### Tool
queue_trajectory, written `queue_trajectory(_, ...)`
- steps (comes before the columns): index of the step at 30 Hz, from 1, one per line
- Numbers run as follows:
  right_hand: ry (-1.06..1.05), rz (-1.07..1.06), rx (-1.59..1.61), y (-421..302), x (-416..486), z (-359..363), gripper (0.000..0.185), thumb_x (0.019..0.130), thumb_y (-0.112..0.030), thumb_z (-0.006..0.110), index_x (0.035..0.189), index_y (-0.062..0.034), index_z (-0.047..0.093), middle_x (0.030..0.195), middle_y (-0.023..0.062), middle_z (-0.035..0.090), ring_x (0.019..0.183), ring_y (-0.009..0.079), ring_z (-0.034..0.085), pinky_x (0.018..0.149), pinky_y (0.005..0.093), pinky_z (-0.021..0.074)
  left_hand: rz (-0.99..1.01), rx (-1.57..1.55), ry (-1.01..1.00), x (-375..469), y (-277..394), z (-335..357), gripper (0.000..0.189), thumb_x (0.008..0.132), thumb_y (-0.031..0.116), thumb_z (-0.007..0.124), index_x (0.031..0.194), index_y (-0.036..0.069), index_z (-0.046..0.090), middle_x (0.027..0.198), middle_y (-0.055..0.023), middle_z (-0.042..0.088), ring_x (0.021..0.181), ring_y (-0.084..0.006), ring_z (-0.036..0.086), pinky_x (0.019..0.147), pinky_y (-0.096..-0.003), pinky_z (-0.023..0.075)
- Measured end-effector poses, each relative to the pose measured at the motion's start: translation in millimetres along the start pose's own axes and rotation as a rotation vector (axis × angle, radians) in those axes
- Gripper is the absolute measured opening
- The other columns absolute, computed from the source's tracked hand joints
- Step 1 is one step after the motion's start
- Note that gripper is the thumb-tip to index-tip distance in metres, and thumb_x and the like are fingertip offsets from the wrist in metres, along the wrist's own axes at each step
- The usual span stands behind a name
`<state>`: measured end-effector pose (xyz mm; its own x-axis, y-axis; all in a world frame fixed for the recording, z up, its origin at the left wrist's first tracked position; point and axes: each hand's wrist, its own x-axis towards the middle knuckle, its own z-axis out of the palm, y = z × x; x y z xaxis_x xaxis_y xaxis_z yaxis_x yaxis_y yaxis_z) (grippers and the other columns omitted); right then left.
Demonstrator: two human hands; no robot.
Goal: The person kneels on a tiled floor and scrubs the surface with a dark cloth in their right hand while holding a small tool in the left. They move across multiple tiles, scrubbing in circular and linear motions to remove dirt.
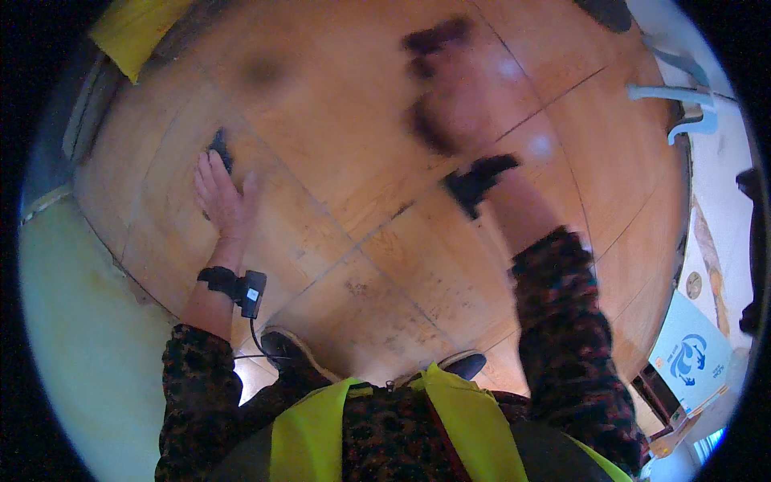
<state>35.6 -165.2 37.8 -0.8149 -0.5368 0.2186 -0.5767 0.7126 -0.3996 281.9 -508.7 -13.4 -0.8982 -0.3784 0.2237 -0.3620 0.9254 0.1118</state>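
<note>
My left hand (pixel 221 196) is low over the wood-look tiled floor (pixel 337 181), fingers pointing away from me. A slim black object (pixel 220 144) sticks out past its fingertips and lies under the palm; what it is stays hidden. My right hand (pixel 461 111) is strongly blurred. Dark shapes (pixel 429 123) along its left side blur with it and look like a held object, whose kind I cannot make out. A black strap with a small box (pixel 253 294) and a cable circles my left wrist; another black strap (pixel 479 181) is on the right.
My dark shoes (pixel 295 354) stand at the near edge. A yellow sheet (pixel 135 36) hangs at the upper left, beside a pale green surface (pixel 90 313). At right are light blue furniture legs (pixel 674 93) and a light blue printed box (pixel 689 352).
</note>
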Motion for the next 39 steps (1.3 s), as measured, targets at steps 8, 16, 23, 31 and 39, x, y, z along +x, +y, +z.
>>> queue_trajectory(8, -0.208, -0.319, 0.574, -221.6, -115.6, 89.0, 0.032, 0.075, -0.010, 0.067, 0.106, -0.0078, 0.070, 0.126, 0.0153, 0.059, 0.117, 0.0347, 0.055, 0.101, 0.0460, 0.0463, -0.062, -0.210, 0.079, -2.8, -8.2, -2.0, 0.054, 0.098, 0.030, 0.048, 0.147, 0.007, 0.042, 0.155, -0.0122, 0.038, 0.144, -0.0335, 0.031, 0.117, -0.0515, 0.0163)
queue_trajectory(16, 0.127, 0.666, 1.042, 3.0, -46.0, -73.7, 0.033, 0.089, -0.003, 0.055, 0.121, -0.0030, 0.065, 0.116, 0.0069, 0.069, 0.106, 0.0198, 0.062, 0.099, 0.0364, 0.0490, -0.122, -0.063, 0.005, 0.9, 7.8, -12.7, 0.055, 0.096, 0.031, 0.050, 0.145, 0.007, 0.043, 0.156, -0.0122, 0.037, 0.144, -0.0330, 0.031, 0.116, -0.0522, 0.0183)
queue_trajectory(23, 0.114, 0.794, -0.671, 149.4, -15.7, -29.3, 0.062, 0.090, -0.050, 0.059, 0.134, -0.0062, 0.057, 0.147, 0.0306, 0.040, 0.133, 0.0520, 0.038, 0.112, 0.0546, 0.0327, -0.133, -0.071, -0.089, 0.9, 15.0, -14.4, 0.066, 0.090, 0.037, 0.057, 0.145, 0.004, 0.040, 0.156, -0.0140, 0.035, 0.143, -0.0368, 0.029, 0.115, -0.0556, 0.0180)
queue_trajectory(31, 0.230, 0.291, -0.411, 172.7, 182.6, 24.3, 0.059, 0.089, -0.049, 0.056, 0.138, -0.0173, 0.055, 0.149, 0.0316, 0.038, 0.138, 0.0488, 0.034, 0.115, 0.0547, 0.0277, -0.157, -0.058, -0.124, -2.7, 21.7, -14.3, 0.081, 0.081, 0.045, 0.065, 0.147, 0.005, 0.038, 0.155, -0.0177, 0.035, 0.143, -0.0397, 0.029, 0.113, -0.0585, 0.0221)
queue_trajectory(39, -0.113, -0.099, -0.516, -38.6, 250.4, 122.3, 0.050, 0.086, -0.048, 0.058, 0.128, -0.0213, 0.064, 0.138, 0.0092, 0.057, 0.137, 0.0366, 0.038, 0.116, 0.0544, 0.0229, -0.124, -0.176, -0.095, 0.5, 26.6, -25.7, 0.082, 0.080, 0.046, 0.068, 0.144, 0.003, 0.041, 0.152, -0.0200, 0.036, 0.139, -0.0403, 0.032, 0.112, -0.0589, 0.0206)
